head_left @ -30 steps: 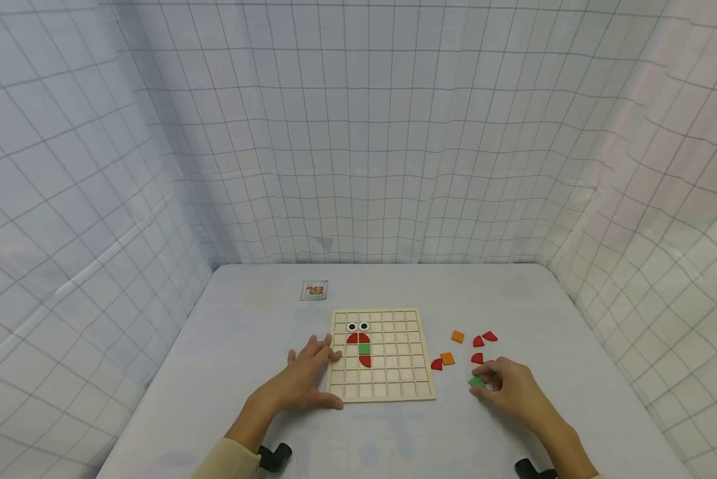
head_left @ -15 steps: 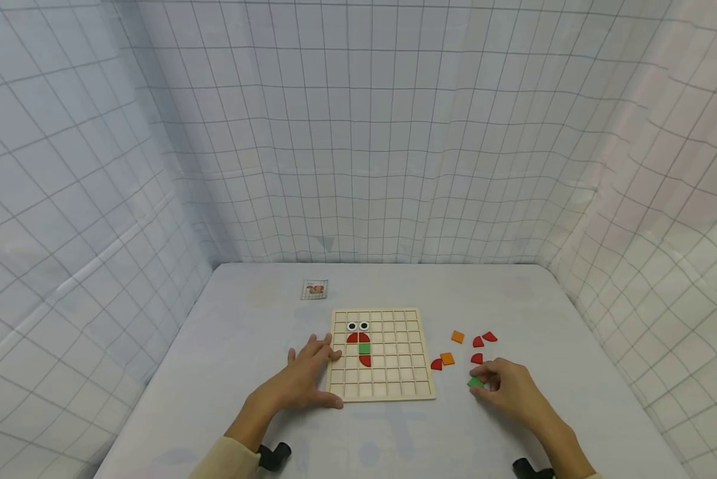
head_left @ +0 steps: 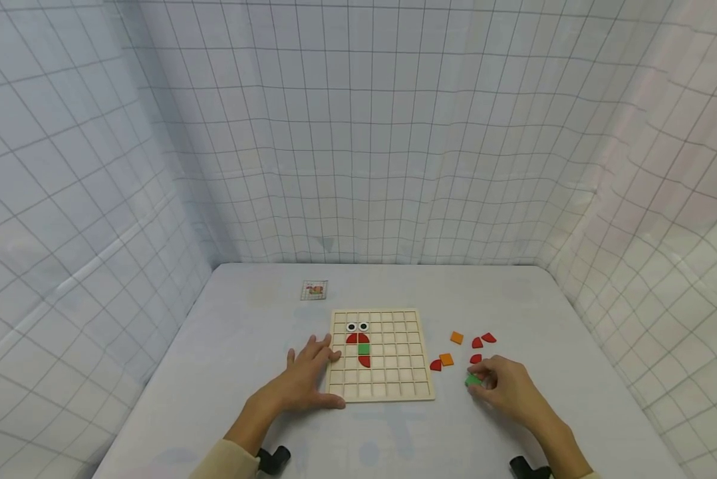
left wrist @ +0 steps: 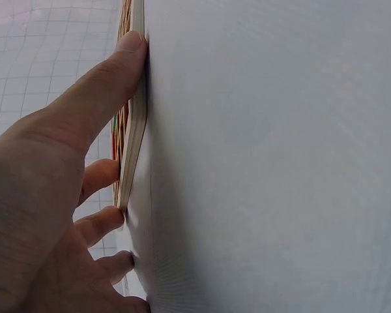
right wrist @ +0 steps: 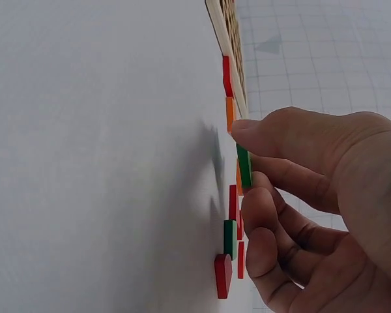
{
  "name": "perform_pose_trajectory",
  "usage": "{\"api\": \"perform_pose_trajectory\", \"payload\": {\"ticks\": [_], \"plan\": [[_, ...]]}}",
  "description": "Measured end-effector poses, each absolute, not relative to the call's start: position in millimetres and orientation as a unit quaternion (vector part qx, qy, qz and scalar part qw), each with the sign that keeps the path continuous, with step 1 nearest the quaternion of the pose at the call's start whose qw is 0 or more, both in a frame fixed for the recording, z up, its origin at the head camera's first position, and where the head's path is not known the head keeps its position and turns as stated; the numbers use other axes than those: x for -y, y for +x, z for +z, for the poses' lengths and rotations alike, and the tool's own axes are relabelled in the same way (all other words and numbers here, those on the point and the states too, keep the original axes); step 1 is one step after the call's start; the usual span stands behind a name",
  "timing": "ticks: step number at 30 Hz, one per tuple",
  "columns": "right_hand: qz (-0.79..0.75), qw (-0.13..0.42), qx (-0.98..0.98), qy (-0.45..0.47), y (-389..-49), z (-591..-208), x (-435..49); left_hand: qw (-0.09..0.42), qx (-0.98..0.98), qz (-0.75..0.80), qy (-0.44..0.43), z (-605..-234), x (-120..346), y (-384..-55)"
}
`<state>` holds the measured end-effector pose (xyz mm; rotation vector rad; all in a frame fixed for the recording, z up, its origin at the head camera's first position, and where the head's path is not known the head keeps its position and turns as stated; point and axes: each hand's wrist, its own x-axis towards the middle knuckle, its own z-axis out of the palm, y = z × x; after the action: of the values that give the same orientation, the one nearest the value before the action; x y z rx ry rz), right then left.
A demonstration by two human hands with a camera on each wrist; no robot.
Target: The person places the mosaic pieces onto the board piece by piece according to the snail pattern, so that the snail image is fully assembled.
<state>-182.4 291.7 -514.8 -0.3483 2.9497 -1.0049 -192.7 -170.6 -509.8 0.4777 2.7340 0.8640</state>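
Observation:
A wooden grid board point(head_left: 394, 388) lies on the table with two eye tiles point(head_left: 357, 326), several red quarter-circle tiles point(head_left: 364, 361) and a green square tile point(head_left: 364, 348) in its cells. My left hand point(head_left: 303, 380) rests at its near left corner, fingers spread at the left side and thumb point(left wrist: 114, 68) along the front edge. To the right of the board, my right hand point(head_left: 508, 387) pinches another green square tile point(right wrist: 245, 165) between thumb and fingers. In the right wrist view, the held tile is over the table, with a further green tile point(right wrist: 230, 238) below the fingers.
Between board and right hand lie orange square tiles point(head_left: 446, 359) and a red quarter-circle tile point(head_left: 435, 365). More red tiles point(head_left: 488, 338) lie beyond the right hand. A small picture card point(head_left: 314, 290) lies behind the board. Gridded white curtains point(head_left: 370, 166) surround the table.
My right hand has shifted slightly left with the green square tile between its fingers. The left hand and the board stay in place.

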Motion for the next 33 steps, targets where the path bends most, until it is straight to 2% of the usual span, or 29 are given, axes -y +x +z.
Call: {"api": "perform_pose_trajectory", "payload": {"ticks": [7,17,33], "plan": [[-0.327,-0.009,-0.934,-0.142,-183.6,-507.1,-282.7,0.112,-0.939,0.278,0.17,-510.7,172.2,-188.7],[-0.338,-0.009,-0.927,-0.161,-188.7,-500.5,-261.7,0.134,-0.941,0.259,0.173,-509.6,172.0,-184.9],[-0.361,-0.015,-0.899,-0.247,-204.8,-491.6,-224.5,0.151,-0.943,0.235,0.182,-504.9,171.0,-182.6]]}}
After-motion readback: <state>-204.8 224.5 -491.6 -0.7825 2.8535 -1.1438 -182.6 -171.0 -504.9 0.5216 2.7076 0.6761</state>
